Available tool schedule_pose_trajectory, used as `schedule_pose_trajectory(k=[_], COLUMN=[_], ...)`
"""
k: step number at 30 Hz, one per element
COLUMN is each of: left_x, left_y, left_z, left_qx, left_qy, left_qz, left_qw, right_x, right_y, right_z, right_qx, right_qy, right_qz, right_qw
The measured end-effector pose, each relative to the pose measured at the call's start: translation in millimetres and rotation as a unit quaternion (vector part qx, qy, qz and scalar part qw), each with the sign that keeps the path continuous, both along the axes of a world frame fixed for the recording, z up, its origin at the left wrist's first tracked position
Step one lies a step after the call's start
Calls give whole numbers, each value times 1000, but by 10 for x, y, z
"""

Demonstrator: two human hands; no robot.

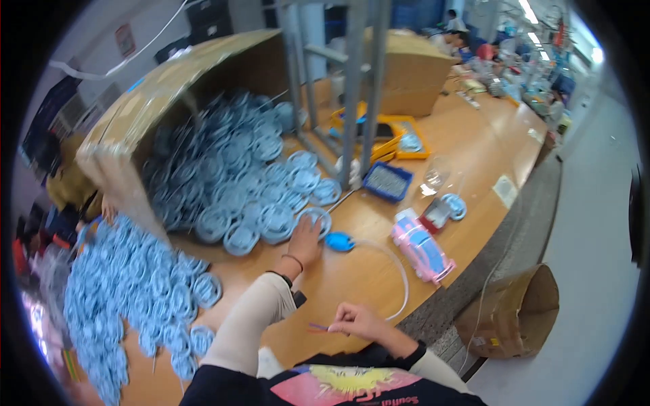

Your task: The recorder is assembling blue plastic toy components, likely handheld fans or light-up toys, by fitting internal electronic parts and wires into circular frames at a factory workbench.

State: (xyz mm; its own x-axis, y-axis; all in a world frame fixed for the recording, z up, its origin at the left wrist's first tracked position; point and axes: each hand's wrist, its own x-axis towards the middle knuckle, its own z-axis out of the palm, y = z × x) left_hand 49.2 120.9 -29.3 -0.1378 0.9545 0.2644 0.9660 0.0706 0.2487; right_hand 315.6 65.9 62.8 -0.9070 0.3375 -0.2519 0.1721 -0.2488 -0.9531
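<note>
My left hand [306, 245] reaches out at the front of a heap of light-blue round plastic parts [233, 169]. Its fingers are stretched out and touch one ring-shaped part [323, 222] at the heap's right edge. My right hand [362, 322] is closed in a pinch near my body. Thin red and blue wires [317, 329] stick out to the left of its fingertips. Right of my left hand lies a bright-blue oval piece [339, 241], and a pale cable [405, 277] curves from it toward my right hand.
The heap spills from a tipped cardboard box [115, 139]; more blue parts [135, 291] cover the table's left side. A pink toy car [421, 245], a blue tray [387, 181] and a metal frame [355, 88] stand beyond. A cardboard carton [501, 318] sits on the floor at right.
</note>
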Motion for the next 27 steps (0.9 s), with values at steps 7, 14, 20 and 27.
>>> schedule_pose_trajectory(k=[7,14,20,27], left_x=[185,54,169,521], left_y=[224,-499,-1616,-2252], left_z=[-154,529,758,811], left_qx=[-62,64,93,153], left_qy=[95,-163,-713,-745], left_qz=[37,94,163,148], left_qw=[993,980,675,632], right_x=[133,-16,-211,-418], right_y=[30,-66,-6,-133], right_z=[-98,28,64,220], right_qx=[-20,116,311,380], right_qy=[42,5,-43,-73], right_qz=[-63,-58,-113,-71], right_qw=[997,992,943,919])
